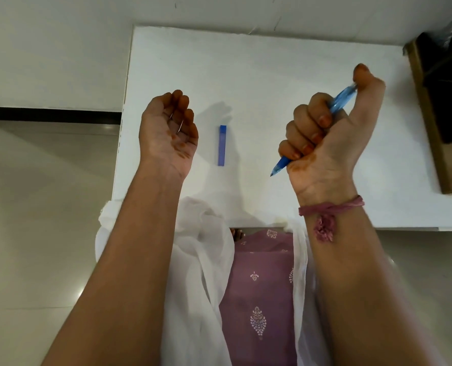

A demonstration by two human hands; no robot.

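White table [272,62] | right hand [322,138] fists blue pen [342,99], thumb atop, seemingly to click | left hand [168,133] slack, empty | blue case [222,145] left of grip

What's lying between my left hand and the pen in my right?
Head view: a slim blue bar lies on the white table between left hand and pen.

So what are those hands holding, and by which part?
The right hand grips a blue pen round its barrel, thumb pressing the top end. The left hand holds nothing.
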